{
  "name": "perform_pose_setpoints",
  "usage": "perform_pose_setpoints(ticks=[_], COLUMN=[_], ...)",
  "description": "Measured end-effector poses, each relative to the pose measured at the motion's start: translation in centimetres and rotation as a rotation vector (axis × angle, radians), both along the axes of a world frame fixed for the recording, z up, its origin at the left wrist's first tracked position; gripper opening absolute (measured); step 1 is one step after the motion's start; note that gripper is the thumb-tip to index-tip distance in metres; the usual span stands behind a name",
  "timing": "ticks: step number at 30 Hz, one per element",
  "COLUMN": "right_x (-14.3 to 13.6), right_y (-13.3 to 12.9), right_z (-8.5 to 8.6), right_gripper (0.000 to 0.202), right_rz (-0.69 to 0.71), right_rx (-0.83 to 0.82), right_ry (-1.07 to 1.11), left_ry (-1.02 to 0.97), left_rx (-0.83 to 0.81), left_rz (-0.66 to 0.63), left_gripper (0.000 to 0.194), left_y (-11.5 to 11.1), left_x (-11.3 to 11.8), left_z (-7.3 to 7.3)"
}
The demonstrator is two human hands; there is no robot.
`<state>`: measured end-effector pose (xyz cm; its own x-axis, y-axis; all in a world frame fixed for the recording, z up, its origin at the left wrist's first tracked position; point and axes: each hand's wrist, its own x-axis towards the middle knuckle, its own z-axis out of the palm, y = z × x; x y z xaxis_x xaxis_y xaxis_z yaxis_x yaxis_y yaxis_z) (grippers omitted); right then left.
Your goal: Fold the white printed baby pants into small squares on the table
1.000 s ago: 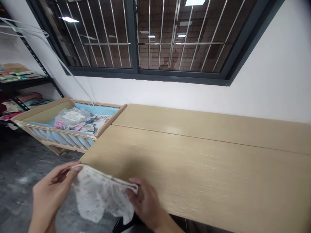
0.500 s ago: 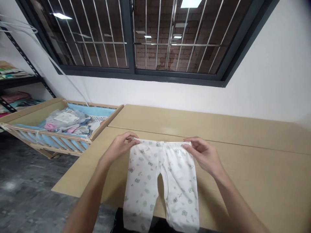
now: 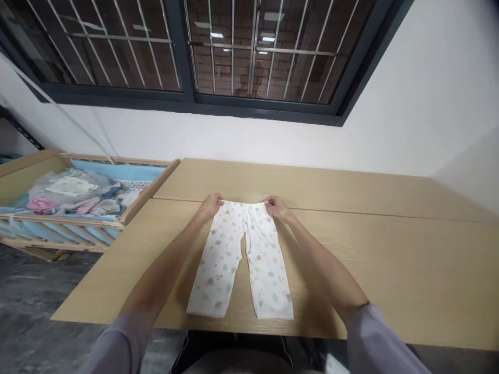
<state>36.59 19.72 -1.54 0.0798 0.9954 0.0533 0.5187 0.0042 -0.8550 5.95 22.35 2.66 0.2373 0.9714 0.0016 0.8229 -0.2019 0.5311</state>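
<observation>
A small pair of white pants (image 3: pixel 230 259) with a scattered print in green, grey and pink lies spread over the wooden table (image 3: pixel 370 259). Its waistband points toward the wall and both legs reach toward me, slightly apart. My left hand (image 3: pixel 212 204) pinches the left corner of the waistband. At the opposite corner, my right hand (image 3: pixel 276 206) has the waistband between thumb and fingers. Both arms stretch forward over the tabletop, one on each side of the pants.
To the left of the table stands a wooden crib (image 3: pixel 150 192) with blue lining, holding a heap of clothes and a clear plastic bag (image 3: pixel 74 183). A barred window (image 3: pixel 187 62) is in the white wall behind. The table's front edge is close to my body.
Both hands have moved forward, away from me, carrying the pants' waistband toward the wall. The legs, which hung over the front edge, now lie on the tabletop. The view has shifted too.
</observation>
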Motion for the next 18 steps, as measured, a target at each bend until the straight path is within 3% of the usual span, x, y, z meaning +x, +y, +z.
perform_pose_setpoints(ticks=[6,11,13,15,18], right_x=[0.0,0.5,1.0,1.6,2.1], right_y=[3.2,3.8,3.9,4.0,4.1], right_z=[-3.1,-3.3,-3.0,-2.7,-2.7], right_gripper=[0.017,0.019,0.023,0.024,0.019], right_rz=[-0.082,-0.092,-0.097,-0.102,-0.094], right_rx=[-0.037,-0.055,-0.058,-0.062,-0.081], right_ry=[-0.121,-0.198,-0.219,-0.233,-0.246], left_ry=[0.149,0.217,0.224,0.224,0.219], left_rx=[-0.059,0.023,0.065,0.069,-0.011], left_rz=[0.096,0.086,0.030,-0.076,-0.307], left_gripper=[0.038,0.037,0.035,0.032,0.033], left_y=[0.9,-1.6,-4.3,-8.4,-16.2], left_x=[1.8,3.5,5.1,7.1,10.4], left_z=[-0.9,1.8,3.2,4.0,3.6])
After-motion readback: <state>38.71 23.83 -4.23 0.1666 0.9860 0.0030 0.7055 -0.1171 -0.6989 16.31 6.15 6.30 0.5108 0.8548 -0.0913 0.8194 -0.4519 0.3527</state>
